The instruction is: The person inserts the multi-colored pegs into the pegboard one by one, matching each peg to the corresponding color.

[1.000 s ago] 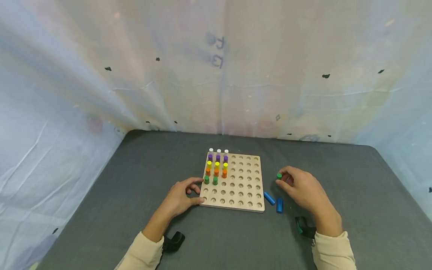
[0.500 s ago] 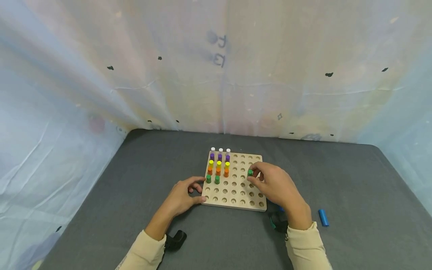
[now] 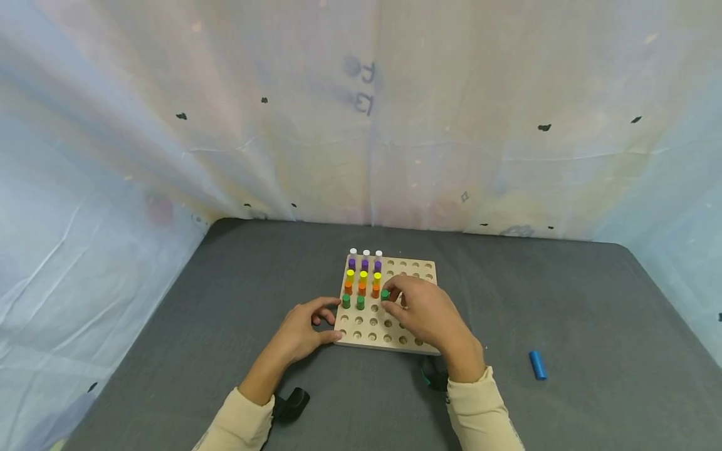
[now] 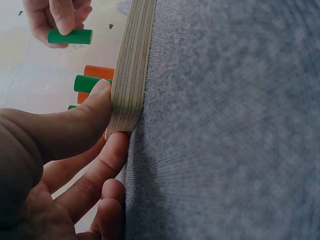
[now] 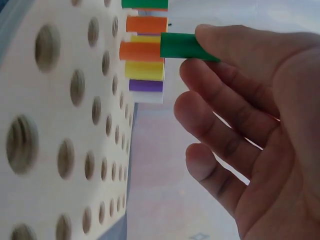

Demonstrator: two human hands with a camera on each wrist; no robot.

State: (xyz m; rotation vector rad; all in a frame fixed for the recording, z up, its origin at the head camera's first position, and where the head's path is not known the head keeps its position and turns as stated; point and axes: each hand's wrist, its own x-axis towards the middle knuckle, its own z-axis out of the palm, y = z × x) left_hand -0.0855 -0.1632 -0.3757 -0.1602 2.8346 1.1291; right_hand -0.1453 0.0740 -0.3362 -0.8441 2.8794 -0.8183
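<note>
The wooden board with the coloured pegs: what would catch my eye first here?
The pegboard in the middle of the grey table stands out, with white, purple, yellow, orange and green pegs in rows filling its far left corner. The right hand pinches a green peg just above the board, beside the two green pegs already standing, while the left hand grips the board's near left corner. A lone blue peg lies on the table to the right.
</note>
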